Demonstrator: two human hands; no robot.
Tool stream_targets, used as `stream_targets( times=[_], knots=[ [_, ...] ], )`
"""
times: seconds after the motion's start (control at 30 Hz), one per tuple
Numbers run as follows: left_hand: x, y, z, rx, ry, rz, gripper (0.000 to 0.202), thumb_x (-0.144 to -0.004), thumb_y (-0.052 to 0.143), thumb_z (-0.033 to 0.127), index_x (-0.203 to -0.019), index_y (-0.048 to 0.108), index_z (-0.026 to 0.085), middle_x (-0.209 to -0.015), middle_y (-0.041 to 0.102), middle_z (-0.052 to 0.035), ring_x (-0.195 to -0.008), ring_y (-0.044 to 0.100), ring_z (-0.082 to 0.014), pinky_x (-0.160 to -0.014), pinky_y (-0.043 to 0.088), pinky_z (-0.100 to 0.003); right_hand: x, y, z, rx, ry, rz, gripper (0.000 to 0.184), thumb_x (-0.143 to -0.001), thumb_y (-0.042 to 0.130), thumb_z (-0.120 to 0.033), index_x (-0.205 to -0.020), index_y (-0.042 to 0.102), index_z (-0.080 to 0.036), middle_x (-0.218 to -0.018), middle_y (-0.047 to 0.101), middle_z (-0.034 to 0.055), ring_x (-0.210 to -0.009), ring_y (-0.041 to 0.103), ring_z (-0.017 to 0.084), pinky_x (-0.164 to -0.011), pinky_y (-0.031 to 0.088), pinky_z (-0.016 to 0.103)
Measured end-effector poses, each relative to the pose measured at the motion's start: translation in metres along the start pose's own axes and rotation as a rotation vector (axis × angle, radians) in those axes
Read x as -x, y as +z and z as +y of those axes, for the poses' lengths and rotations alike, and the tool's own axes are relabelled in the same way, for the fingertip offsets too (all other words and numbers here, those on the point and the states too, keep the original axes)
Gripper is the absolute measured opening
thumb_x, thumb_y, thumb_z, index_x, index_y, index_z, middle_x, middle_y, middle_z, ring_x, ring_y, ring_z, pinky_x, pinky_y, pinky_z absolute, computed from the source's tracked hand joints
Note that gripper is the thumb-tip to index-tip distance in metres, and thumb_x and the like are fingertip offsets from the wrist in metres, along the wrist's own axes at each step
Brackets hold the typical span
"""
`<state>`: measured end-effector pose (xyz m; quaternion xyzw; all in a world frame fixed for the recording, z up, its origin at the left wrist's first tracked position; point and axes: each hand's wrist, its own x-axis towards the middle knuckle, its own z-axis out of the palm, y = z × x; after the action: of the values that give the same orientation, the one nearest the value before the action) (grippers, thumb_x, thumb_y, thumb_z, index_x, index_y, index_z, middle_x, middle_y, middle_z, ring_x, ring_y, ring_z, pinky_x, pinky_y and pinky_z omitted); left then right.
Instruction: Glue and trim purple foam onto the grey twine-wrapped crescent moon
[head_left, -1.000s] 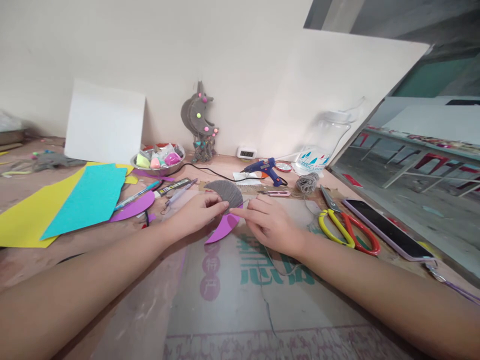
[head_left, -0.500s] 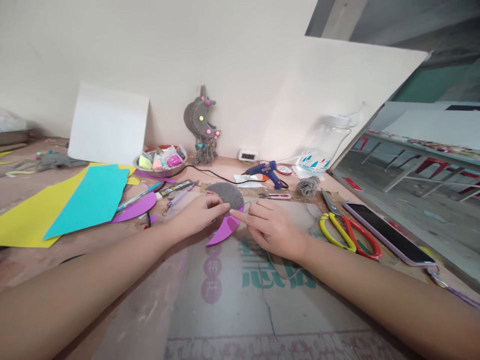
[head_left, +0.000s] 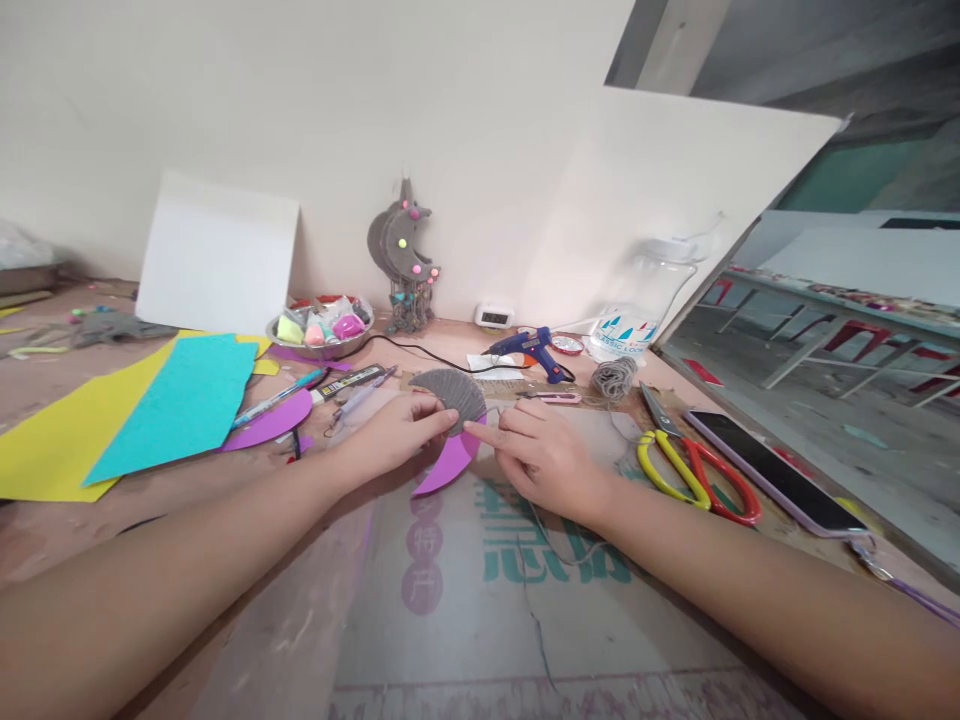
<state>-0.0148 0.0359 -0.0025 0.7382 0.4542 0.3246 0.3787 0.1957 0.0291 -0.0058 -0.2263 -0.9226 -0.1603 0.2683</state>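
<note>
A purple crescent cutout [head_left: 450, 463] stands over the covered tabletop, its upper half wrapped in grey yarn [head_left: 459, 388]. My left hand [head_left: 401, 432] pinches the wrapped part from the left, thumb on its face. My right hand [head_left: 541, 452] is on the other side, its index finger stretched to the crescent where the grey wrapping meets bare purple. Its other fingers are curled around the grey yarn, which shows between the crescent and the knuckles and trails below the hand. What lies inside the curled fingers is hidden.
Scissors [head_left: 694, 470] and a phone [head_left: 776, 470] lie to the right. Behind are a yarn ball [head_left: 613, 378], a blue glue gun [head_left: 534, 350], a clear jug [head_left: 637, 300] and a bowl [head_left: 322, 350] of colored clay. Yellow and blue sheets [head_left: 176, 400] lie left; a decorated grey moon [head_left: 401, 240] hangs behind.
The hands and crescent hold nearly the same pose. The right index fingertip has shifted slightly down along the edge of the wrapping, and the view has tilted a little.
</note>
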Motion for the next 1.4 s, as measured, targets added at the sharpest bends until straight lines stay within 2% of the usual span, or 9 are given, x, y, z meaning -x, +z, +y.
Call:
stream_targets(
  times=[0.3,0.37,0.47,0.53,0.63,0.73,0.83,1.0,1.4],
  knots=[
    [0.001,0.001,-0.001,0.063,-0.030,0.003,0.038,-0.079,0.048,0.046,-0.055,0.046,0.017,-0.056,0.047,0.0020,-0.051,0.043,-0.0096,-0.047,0.034,-0.022,0.001,-0.001,0.000,-0.076,0.050,0.018,0.030,-0.083,0.042,-0.008,-0.103,0.060,-0.021,-0.065,0.047,0.0010,-0.065,0.039,0.015,-0.059,0.031,0.028],
    [0.001,0.001,-0.001,0.083,-0.041,0.002,0.037,-0.079,0.048,0.045,-0.055,0.046,0.017,-0.056,0.046,0.0022,-0.051,0.043,-0.0097,-0.047,0.034,-0.022,0.001,-0.001,-0.001,-0.170,0.146,0.051,0.025,-0.083,0.043,-0.009,-0.101,0.057,-0.020,-0.072,0.049,0.0017,-0.069,0.043,0.014,-0.062,0.035,0.028],
    [0.001,0.002,-0.001,0.107,-0.060,-0.001,0.036,-0.079,0.049,0.044,-0.056,0.046,0.017,-0.058,0.044,0.0029,-0.052,0.042,-0.0093,-0.048,0.034,-0.022,-0.001,0.001,-0.002,-0.334,0.414,0.147,0.019,-0.084,0.048,-0.017,-0.103,0.049,-0.018,-0.079,0.050,0.0019,-0.068,0.046,0.013,-0.062,0.039,0.027],
    [0.002,0.002,-0.001,0.115,-0.065,-0.002,0.036,-0.079,0.048,0.044,-0.057,0.047,0.016,-0.059,0.043,0.0033,-0.053,0.042,-0.0090,-0.049,0.033,-0.022,-0.002,0.003,-0.001,-0.450,0.580,0.150,0.025,-0.084,0.050,-0.023,-0.108,0.044,-0.019,-0.080,0.050,0.0007,-0.060,0.044,0.011,-0.056,0.038,0.026],
    [0.001,0.002,-0.002,0.106,-0.059,-0.022,0.036,-0.080,0.047,0.045,-0.059,0.047,0.016,-0.059,0.044,0.0035,-0.055,0.043,-0.0095,-0.052,0.033,-0.022,-0.003,0.007,0.001,-0.683,0.692,0.107,0.028,-0.085,0.050,-0.025,-0.111,0.040,-0.022,-0.097,0.056,0.0032,-0.051,0.040,0.007,-0.050,0.037,0.023],
    [0.001,0.002,-0.002,0.090,-0.046,-0.039,0.036,-0.080,0.046,0.046,-0.060,0.047,0.017,-0.059,0.045,0.0033,-0.056,0.044,-0.0106,-0.054,0.034,-0.023,-0.004,0.011,0.002,-0.838,0.738,0.085,0.029,-0.084,0.051,-0.025,-0.109,0.039,-0.022,-0.105,0.058,0.0049,-0.051,0.045,0.006,-0.051,0.038,0.023],
    [0.000,0.002,-0.002,0.071,-0.043,-0.042,0.036,-0.080,0.046,0.046,-0.059,0.043,0.017,-0.059,0.044,0.0035,-0.055,0.043,-0.0107,-0.053,0.033,-0.023,-0.005,0.012,0.001,-0.887,0.749,0.038,0.026,-0.084,0.050,-0.024,-0.107,0.041,-0.021,-0.085,0.061,0.0011,-0.054,0.049,0.008,-0.054,0.040,0.023],
    [0.001,0.003,0.000,-0.001,-0.015,-0.037,0.034,-0.080,0.046,0.041,-0.057,0.039,0.018,-0.058,0.037,0.0045,-0.054,0.037,-0.0100,-0.053,0.029,-0.024,-0.005,0.012,0.003,-0.836,0.756,0.057,0.021,-0.084,0.049,-0.025,-0.104,0.045,-0.019,-0.064,0.051,-0.0053,-0.055,0.048,0.009,-0.055,0.039,0.024],
    [0.001,0.002,-0.002,-0.029,0.028,-0.088,0.032,-0.082,0.043,0.040,-0.060,0.042,0.017,-0.061,0.039,0.0034,-0.059,0.039,-0.0114,-0.056,0.030,-0.025,-0.002,0.014,0.005,-0.787,0.751,0.114,0.018,-0.086,0.048,-0.027,-0.102,0.049,-0.019,-0.065,0.049,-0.0043,-0.057,0.046,0.009,-0.054,0.036,0.023]
  ],
)
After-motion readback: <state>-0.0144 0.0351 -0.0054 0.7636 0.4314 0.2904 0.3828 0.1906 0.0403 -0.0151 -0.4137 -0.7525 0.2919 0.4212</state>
